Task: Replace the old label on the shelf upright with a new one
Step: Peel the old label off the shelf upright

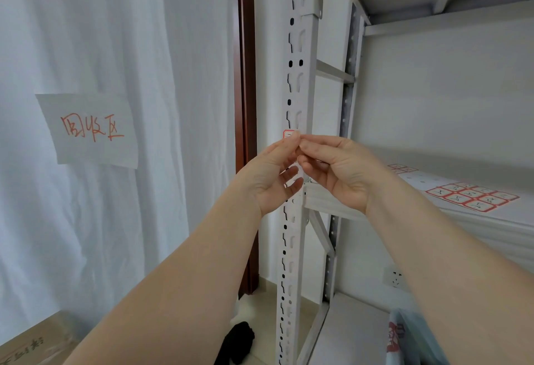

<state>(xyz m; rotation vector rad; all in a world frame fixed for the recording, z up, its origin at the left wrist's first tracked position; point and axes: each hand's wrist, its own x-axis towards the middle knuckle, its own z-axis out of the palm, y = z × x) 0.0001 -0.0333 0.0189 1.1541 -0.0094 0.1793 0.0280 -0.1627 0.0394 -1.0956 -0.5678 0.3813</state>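
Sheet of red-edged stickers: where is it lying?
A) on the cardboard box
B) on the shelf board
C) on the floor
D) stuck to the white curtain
B: the sheet of red-edged stickers lies flat on the shelf board, not on the floor, curtain or box.

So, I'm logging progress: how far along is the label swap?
Done: nothing I can confirm. In hand: left hand and right hand pinch at a red-edged label on the upright; old or new, I cannot tell. To do: likely pressing a fresh one flat; a sheet of labels lies on the shelf.
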